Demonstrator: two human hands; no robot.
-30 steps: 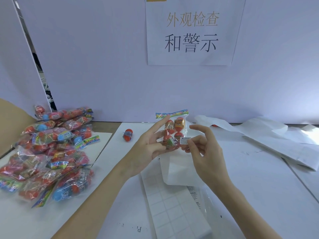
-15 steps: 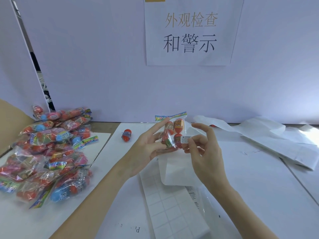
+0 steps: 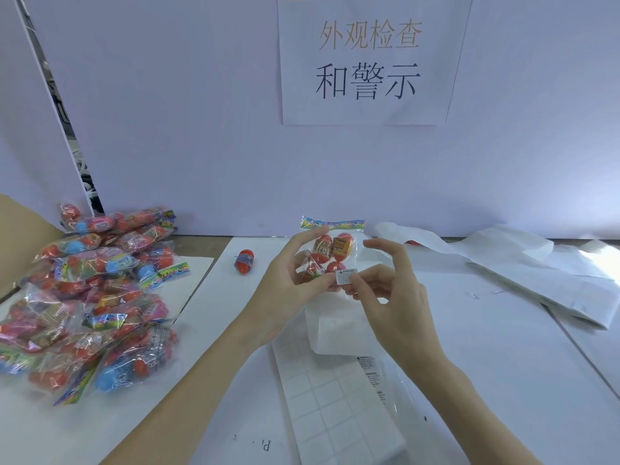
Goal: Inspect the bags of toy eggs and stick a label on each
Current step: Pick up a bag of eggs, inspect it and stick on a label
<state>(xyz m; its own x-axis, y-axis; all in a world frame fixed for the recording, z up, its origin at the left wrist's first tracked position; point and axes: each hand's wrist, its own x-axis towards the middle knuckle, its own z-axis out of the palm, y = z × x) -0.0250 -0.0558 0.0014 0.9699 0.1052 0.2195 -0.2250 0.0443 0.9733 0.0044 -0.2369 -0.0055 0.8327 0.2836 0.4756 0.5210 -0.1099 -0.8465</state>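
Observation:
My left hand (image 3: pixel 288 280) holds a clear bag of red and orange toy eggs (image 3: pixel 330 250) upright above the table, fingers curled round its left side. A small white warning label (image 3: pixel 346 276) lies against the bag's lower front. My right hand (image 3: pixel 385 290) pinches that label's right edge with thumb and curled fingers, while its index finger is raised. A sheet of label backing (image 3: pixel 332 401) with peeled squares and a few labels left lies under my wrists.
A heap of bagged toy eggs (image 3: pixel 97 297) covers the table's left side. One loose red egg (image 3: pixel 244 260) lies behind my left hand. Crumpled white backing paper (image 3: pixel 523 266) spreads at the right. A wall with a paper sign (image 3: pixel 367 58) stands close behind.
Both hands keep the bag in about the same place. The label in my right hand has come to lie flatter against the bag's lower front.

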